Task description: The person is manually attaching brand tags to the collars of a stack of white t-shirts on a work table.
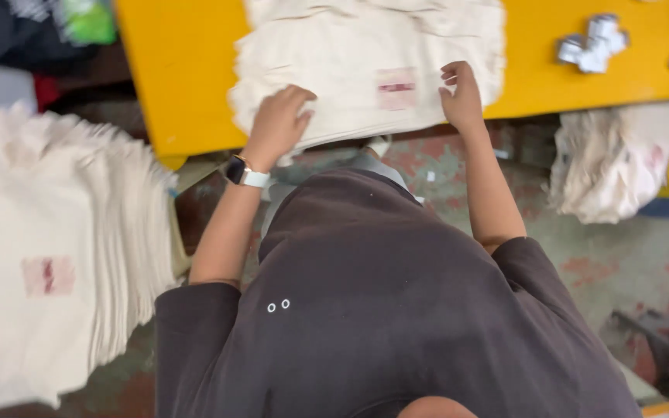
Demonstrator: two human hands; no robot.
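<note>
Right now my left hand (279, 124) lies flat, fingers spread, and my right hand (460, 97) curls loosely on the cloth stack (365, 54) at the yellow table's (183, 70) near edge — soft, light, floppy — best pinched at corners.

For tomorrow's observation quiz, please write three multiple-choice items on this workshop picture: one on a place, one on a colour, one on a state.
1. Where is the tall stack of folded cream cloth bags?
A. At the person's left
B. On the yellow table
C. Under the table

2. What colour is the table?
A. Blue
B. Yellow
C. Grey

3. How do the hands meet the cream cloth pile on the table?
A. Both raised clear
B. Both resting on it
C. One in a pocket

Answers: 1 A, the stack fills the left side. 2 B, its top is bright yellow. 3 B, left hand and right hand press its near edge.
</note>
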